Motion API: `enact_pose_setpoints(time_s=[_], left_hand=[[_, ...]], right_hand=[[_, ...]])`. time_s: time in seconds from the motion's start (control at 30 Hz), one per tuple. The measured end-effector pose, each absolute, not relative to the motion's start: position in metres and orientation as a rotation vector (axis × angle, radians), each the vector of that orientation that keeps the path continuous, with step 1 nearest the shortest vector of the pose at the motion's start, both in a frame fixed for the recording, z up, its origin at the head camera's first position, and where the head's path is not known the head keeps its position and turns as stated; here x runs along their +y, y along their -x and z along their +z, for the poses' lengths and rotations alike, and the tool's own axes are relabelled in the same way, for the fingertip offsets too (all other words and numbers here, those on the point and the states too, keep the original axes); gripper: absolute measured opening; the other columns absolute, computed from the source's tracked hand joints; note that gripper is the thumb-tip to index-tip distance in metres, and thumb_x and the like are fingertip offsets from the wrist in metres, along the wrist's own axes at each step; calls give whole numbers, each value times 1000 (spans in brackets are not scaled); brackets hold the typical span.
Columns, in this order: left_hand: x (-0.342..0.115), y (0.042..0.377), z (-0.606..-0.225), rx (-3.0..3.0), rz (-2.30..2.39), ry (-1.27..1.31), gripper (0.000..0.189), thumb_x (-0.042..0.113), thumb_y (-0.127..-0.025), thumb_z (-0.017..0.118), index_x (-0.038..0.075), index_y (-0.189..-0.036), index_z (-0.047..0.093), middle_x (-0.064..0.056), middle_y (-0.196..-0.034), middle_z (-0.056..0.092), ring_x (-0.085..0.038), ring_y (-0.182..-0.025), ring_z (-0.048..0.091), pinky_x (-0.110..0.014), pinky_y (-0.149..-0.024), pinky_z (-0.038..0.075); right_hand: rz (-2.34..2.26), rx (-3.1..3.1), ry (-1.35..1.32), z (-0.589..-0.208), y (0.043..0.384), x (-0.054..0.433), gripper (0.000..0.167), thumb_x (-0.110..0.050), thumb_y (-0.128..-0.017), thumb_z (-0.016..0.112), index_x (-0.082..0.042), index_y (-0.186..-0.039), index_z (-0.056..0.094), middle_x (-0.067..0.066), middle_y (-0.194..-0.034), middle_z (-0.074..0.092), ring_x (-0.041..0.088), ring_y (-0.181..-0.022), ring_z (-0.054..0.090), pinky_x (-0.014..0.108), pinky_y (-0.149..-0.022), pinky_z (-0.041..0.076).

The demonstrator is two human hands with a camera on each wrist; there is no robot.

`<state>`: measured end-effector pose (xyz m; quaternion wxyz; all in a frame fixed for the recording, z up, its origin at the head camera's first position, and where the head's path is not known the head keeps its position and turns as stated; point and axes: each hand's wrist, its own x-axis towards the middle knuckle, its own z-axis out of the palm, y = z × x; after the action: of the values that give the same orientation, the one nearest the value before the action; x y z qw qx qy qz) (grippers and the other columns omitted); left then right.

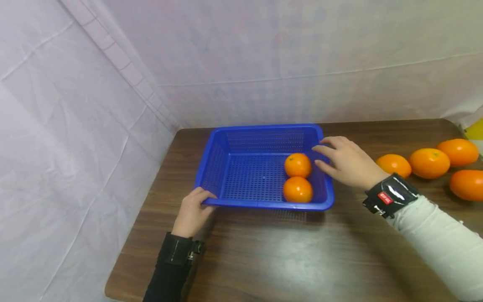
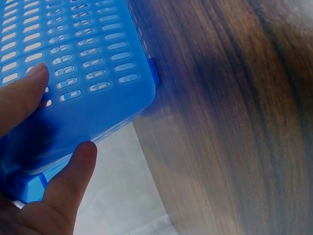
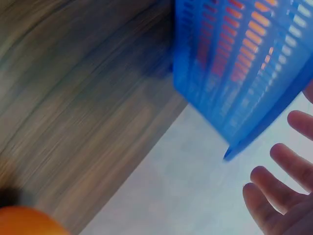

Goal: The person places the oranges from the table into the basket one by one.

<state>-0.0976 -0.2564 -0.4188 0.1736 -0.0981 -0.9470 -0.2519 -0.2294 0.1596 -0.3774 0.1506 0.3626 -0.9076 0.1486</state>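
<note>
A blue perforated plastic basket point(image 1: 256, 204) stands on the wooden table. Two oranges, a rear one point(image 1: 298, 165) and a front one point(image 1: 297, 189), lie inside at its right end. My left hand point(image 1: 193, 212) grips the basket's front left corner; the left wrist view shows thumb and finger on either side of the blue wall point(image 2: 107, 68). Over the basket's right rim hovers my right hand point(image 1: 345, 161), fingers spread and slightly bent, holding nothing. In the right wrist view its fingers point(image 3: 288, 166) are apart from the basket side point(image 3: 220, 88).
To the right, beyond my right wrist, several oranges point(image 1: 429, 163) lie on the table point(image 1: 302, 251). White cloth point(image 1: 264, 50) hangs behind the table and along its left side. A yellow-green object point(image 1: 474, 130) shows at the far right edge.
</note>
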Motion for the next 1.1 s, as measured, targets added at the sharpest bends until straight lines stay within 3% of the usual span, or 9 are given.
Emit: enact_pose_setpoints(time_s=[0.3, 0.67, 0.9, 1.1], left_hand=[[-258, 97, -419, -2667, -707, 288, 15, 2, -77, 82, 11, -86, 74, -2, -86, 65, -17, -81, 64, -39, -76, 56], [-260, 97, -421, -2656, -703, 298, 13, 4, -77, 82, 10, -84, 73, -2, -85, 65, -17, -80, 64, -39, -75, 56], [-260, 97, -421, -2659, -705, 290, 15, 2, -77, 82, 11, -85, 73, -2, -86, 65, -16, -80, 64, -38, -75, 56], [-259, 97, -420, -2670, -709, 277, 15, 1, -77, 82, 11, -85, 73, -2, -86, 65, -17, -81, 64, -39, -76, 56]], right_hand=[[430, -2594, -973, -381, 223, 189, 39, -24, -88, 76, -9, -124, 68, 18, -117, 66, 40, -104, 63, 60, -80, 50], [408, -2703, -848, -387, 219, 214, 44, -29, -90, 74, -12, -130, 65, 20, -123, 64, 44, -113, 58, 65, -87, 45], [357, -2739, -774, -390, 218, 235, 47, -32, -89, 74, -13, -131, 63, 21, -123, 62, 47, -112, 56, 65, -84, 44], [345, -2841, -692, -394, 218, 254, 52, -37, -92, 70, -11, -136, 59, 27, -130, 56, 51, -118, 48, 70, -92, 39]])
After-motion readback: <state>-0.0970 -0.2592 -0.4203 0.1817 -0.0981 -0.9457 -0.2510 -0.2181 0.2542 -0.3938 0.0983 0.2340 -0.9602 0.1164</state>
